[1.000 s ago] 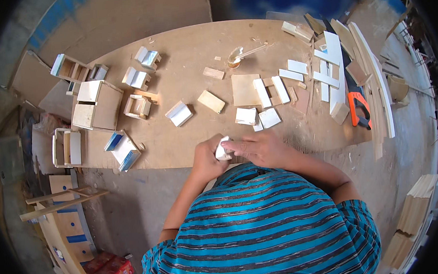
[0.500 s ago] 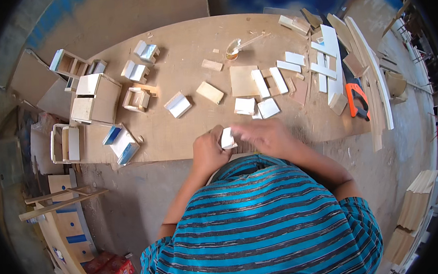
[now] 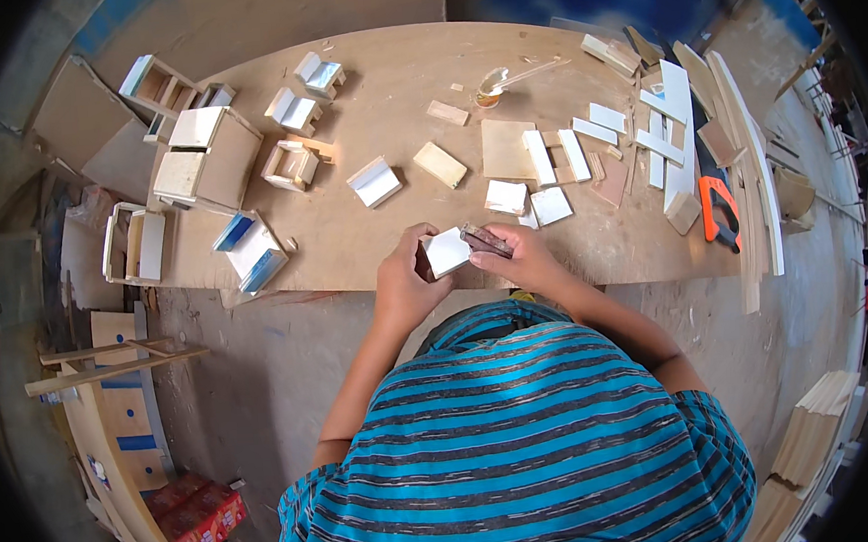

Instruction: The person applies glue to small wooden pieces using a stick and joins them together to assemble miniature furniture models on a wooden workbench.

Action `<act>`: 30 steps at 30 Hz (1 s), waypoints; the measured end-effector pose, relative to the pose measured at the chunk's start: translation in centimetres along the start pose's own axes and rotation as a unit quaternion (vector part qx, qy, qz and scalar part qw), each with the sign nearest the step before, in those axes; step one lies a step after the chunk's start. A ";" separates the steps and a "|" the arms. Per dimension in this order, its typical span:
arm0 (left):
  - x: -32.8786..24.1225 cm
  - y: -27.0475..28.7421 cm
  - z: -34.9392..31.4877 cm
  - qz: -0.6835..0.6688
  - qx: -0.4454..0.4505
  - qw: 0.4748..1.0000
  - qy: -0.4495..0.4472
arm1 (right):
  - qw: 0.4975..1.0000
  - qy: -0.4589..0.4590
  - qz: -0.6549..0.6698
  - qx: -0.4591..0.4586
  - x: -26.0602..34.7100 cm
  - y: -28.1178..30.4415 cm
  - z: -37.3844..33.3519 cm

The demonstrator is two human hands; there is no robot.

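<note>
My left hand (image 3: 407, 278) holds a small white-faced wooden piece (image 3: 446, 251) at the near edge of the plywood worktop (image 3: 387, 155). My right hand (image 3: 520, 259) grips a dark, flat, brownish strip (image 3: 486, 241) that looks like sandpaper and presses it against the piece's right side. Both hands meet just above my striped blue shirt.
Small white-and-wood box assemblies (image 3: 254, 247) lie on the left of the worktop. Cut panels (image 3: 506, 148) and white strips (image 3: 664, 128) lie centre and right, with an orange tool (image 3: 718, 204) and long boards (image 3: 745, 153) at the right edge. A small glass dish (image 3: 488, 88) stands at the back.
The white piece has turned in my left hand so its white face shows. My right hand has shifted along it with the dark strip; both hands stay at the table's edge.
</note>
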State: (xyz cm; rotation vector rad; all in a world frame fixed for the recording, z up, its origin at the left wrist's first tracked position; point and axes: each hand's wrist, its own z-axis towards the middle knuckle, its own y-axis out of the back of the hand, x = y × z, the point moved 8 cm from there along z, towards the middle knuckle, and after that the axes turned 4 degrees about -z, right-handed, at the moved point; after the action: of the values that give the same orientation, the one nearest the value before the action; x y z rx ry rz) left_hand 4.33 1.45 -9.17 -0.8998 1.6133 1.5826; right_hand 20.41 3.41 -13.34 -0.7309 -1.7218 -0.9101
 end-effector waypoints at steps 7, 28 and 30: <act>2.6 -0.1 -1.8 -0.281 0.060 0.958 -0.006 | 0.992 0.045 0.110 0.036 -0.1 -3.5 0.2; 14.1 8.0 7.8 -0.217 0.034 0.962 0.162 | 0.910 0.168 -0.323 -0.199 -0.1 -2.7 0.1; 14.6 7.9 8.3 -0.181 0.052 0.969 0.157 | 0.907 0.183 -0.320 -0.203 -0.3 -3.0 0.1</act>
State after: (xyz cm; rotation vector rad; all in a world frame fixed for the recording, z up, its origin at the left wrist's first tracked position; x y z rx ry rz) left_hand -9.87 9.76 -17.67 -1.3535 1.6086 1.1352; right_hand 18.04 1.92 -14.37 -0.2021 -1.4491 -1.7772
